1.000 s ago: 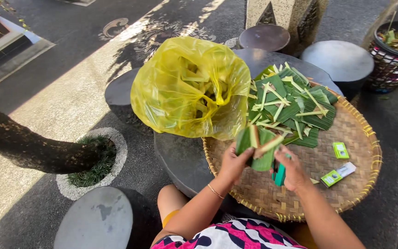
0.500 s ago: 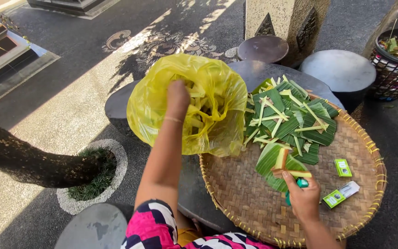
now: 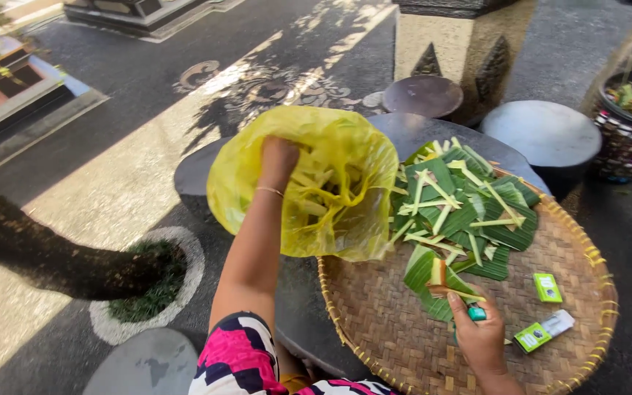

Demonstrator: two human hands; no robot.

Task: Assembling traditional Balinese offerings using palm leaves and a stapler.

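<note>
Now left hand [image 3: 279, 157] deeper inside yellow bag [image 3: 309, 183], right hand [image 3: 480, 338] unmoved

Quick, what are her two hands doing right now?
Left hand: reaching into the yellow plastic bag; grip cannot be told.
Right hand: closed on a folded green leaf piece.

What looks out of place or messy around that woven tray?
Nothing looks spilled or broken. The woven tray juts past the edge of the round stone table towards the person. Folded green leaf pieces sit in a loose pile on it. The left hand reaches into the yellow plastic bag.
</note>
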